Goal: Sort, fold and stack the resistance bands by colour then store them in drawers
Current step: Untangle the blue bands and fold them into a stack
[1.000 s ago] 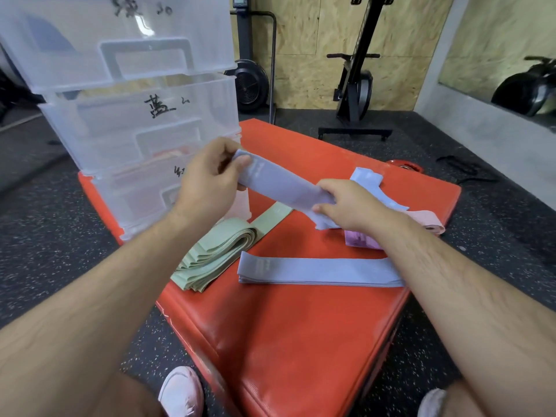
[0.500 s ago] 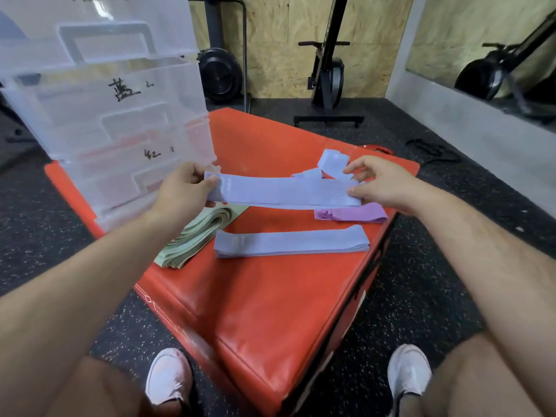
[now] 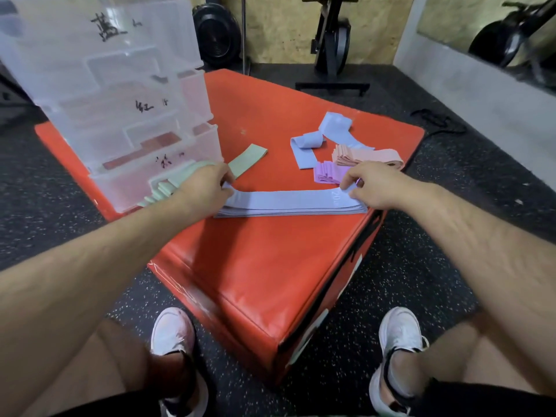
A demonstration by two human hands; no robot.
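both blue stack [image 3: 288, 203] ends hide under the fingers [image 3: 349, 184].

Left hand [image 3: 207, 185], right hand [image 3: 374, 185] — blue stack [image 3: 288, 203]

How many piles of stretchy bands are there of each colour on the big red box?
Light-blue fabric bands: 2, a flat folded stack and a loose crumpled bunch
Pale-green fabric bands: 1 pile
Pink fabric bands: 1 pile
Purple fabric bands: 1 pile
Total: 5 piles
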